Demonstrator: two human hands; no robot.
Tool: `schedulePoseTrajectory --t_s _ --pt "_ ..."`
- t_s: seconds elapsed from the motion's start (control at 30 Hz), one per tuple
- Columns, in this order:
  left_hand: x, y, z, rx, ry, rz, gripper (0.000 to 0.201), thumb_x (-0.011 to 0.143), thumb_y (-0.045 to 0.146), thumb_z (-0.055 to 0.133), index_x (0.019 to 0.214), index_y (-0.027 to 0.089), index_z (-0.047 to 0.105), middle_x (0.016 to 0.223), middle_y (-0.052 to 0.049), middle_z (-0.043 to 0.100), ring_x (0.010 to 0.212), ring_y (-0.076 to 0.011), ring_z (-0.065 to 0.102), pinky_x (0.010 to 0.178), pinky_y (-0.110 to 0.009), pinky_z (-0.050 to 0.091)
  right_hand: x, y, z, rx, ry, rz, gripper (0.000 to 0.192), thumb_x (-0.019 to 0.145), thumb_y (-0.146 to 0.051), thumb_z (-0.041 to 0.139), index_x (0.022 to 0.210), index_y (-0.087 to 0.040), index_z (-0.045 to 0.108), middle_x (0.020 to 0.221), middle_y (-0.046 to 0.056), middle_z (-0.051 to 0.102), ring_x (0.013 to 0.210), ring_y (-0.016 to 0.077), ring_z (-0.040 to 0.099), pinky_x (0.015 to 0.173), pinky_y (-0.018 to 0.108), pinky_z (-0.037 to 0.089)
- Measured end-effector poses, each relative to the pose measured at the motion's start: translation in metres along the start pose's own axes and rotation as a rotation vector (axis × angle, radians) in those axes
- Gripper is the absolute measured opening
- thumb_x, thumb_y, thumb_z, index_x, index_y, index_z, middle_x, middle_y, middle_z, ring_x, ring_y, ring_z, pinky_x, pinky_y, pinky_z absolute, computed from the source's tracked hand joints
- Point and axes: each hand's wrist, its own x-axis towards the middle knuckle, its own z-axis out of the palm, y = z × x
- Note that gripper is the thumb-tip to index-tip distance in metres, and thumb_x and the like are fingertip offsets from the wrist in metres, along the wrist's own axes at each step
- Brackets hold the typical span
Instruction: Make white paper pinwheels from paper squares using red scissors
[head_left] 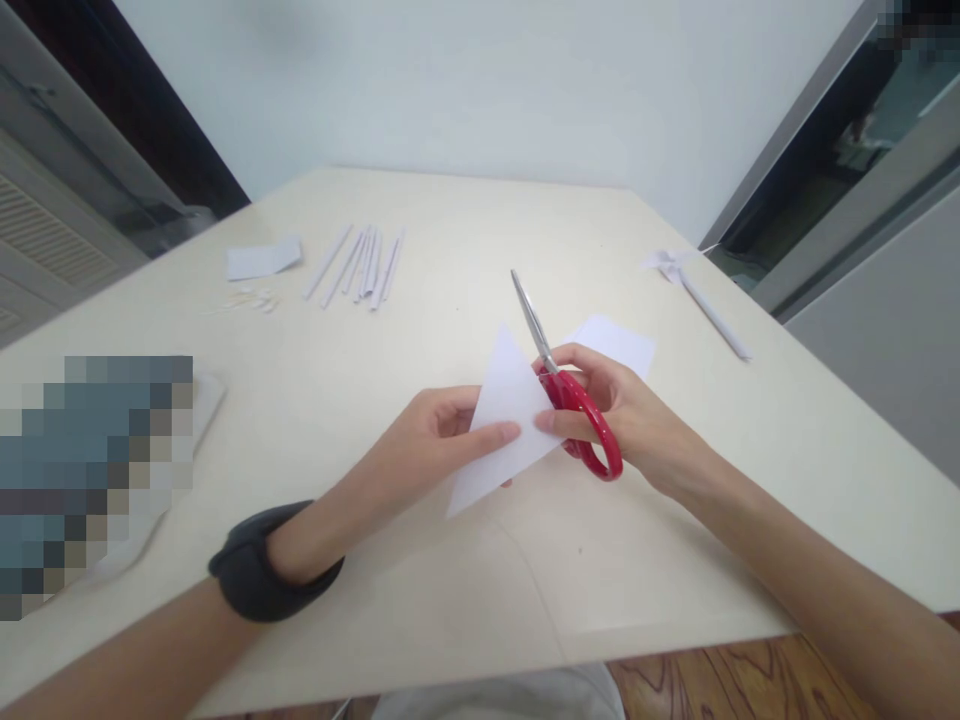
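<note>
In my left hand (431,440), a white triangular paper sheet (504,420): matt, smooth. In my right hand (626,415), red-handled scissors (570,395): glossy plastic loops, bright metal blades pointing to 11 o'clock. Cream rectangular table (465,270): smooth, low sheen. At 11 o'clock, white rolled paper sticks (360,265), matt.

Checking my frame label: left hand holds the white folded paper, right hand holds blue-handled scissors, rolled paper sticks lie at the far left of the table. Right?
Not quite: the scissors have red handles, not blue, as the head view shows. The rest stands: the left hand holds the white folded paper, the right hand holds the scissors, and the rolled paper sticks lie at the far left of the table.
</note>
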Motion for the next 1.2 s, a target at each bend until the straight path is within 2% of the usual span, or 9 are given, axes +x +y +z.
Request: schedulePoseTrajectory --t_s 0.17,0.33,0.63,0.77,0.97,1.03,1.1,1.2 --pt "0.002 0.001 0.001 -0.008 -0.107 -0.072 0.021 0.075 0.024 0.067 0.094 0.017 0.067 0.086 -0.004 0.071 0.076 -0.0189 0.066 0.069 -0.029 0.053 0.002 0.001 -0.003 -0.004 0.043 -0.016 0.026 0.073 -0.020 0.066 0.096 -0.024 0.054 0.077 -0.003 0.054 0.062 0.0088 0.051 0.050 0.020 0.045" --pt "0.004 0.002 0.004 -0.007 -0.154 -0.104 0.011 0.072 0.018 0.067 0.083 0.017 0.067 0.072 -0.001 0.069 0.063 -0.0154 0.065 0.061 -0.026 0.051 0.002 0.001 -0.007 -0.026 0.059 -0.025 0.023 0.076 -0.025 0.063 0.097 -0.025 0.053 0.080 -0.002 0.055 0.064 0.0101 0.053 0.051 0.021 0.045" --pt "0.007 0.001 0.000 0.035 -0.176 -0.070 0.003 0.070 0.016 0.067 0.072 0.018 0.069 0.068 -0.001 0.071 0.058 -0.0127 0.063 0.058 -0.023 0.050 0.002 -0.004 -0.014 -0.061 0.161 -0.069 0.023 0.074 -0.025 0.066 0.095 -0.025 0.055 0.084 -0.001 0.052 0.064 0.0100 0.050 0.047 0.020 0.044" --pt "0.008 0.003 -0.003 0.068 -0.192 -0.121 0.007 0.073 0.022 0.067 0.073 0.017 0.071 0.070 -0.003 0.073 0.055 -0.0128 0.065 0.051 -0.020 0.050 0.001 -0.006 -0.015 -0.077 0.180 -0.096 0.024 0.074 -0.024 0.066 0.095 -0.025 0.056 0.084 -0.001 0.051 0.064 0.0101 0.049 0.046 0.020 0.043" --pt "0.007 -0.005 -0.006 0.125 -0.412 -0.267 0.021 0.079 0.033 0.061 0.083 0.016 0.072 0.049 -0.001 0.066 0.040 -0.0109 0.059 0.043 -0.019 0.048 0.003 -0.005 -0.013 -0.067 0.127 -0.091 0.024 0.074 -0.025 0.066 0.096 -0.025 0.055 0.082 -0.001 0.053 0.062 0.0102 0.049 0.046 0.020 0.041" --pt "0.008 -0.009 -0.006 0.121 -0.438 -0.282 0.023 0.081 0.034 0.059 0.087 0.016 0.072 0.046 0.000 0.065 0.036 -0.0097 0.057 0.040 -0.017 0.045 0.003 -0.005 -0.013 -0.056 0.086 -0.081 0.025 0.075 -0.025 0.066 0.096 -0.024 0.055 0.079 -0.002 0.052 0.062 0.0101 0.049 0.047 0.020 0.041" --pt "0.010 -0.011 -0.006 0.085 -0.380 -0.264 0.022 0.081 0.032 0.059 0.092 0.016 0.070 0.053 -0.001 0.068 0.043 -0.0115 0.061 0.043 -0.018 0.046 0.003 -0.005 -0.014 -0.055 0.051 -0.079 0.024 0.075 -0.025 0.066 0.096 -0.024 0.056 0.077 -0.002 0.051 0.061 0.0096 0.048 0.047 0.020 0.040" --pt "0.011 -0.008 -0.007 0.031 -0.214 -0.200 0.018 0.081 0.025 0.058 0.091 0.017 0.070 0.083 -0.006 0.075 0.069 -0.0160 0.070 0.055 -0.020 0.050 0.003 -0.006 -0.015 -0.061 -0.006 -0.088 0.025 0.074 -0.022 0.067 0.096 -0.025 0.056 0.078 -0.003 0.052 0.062 0.0091 0.049 0.049 0.019 0.040"
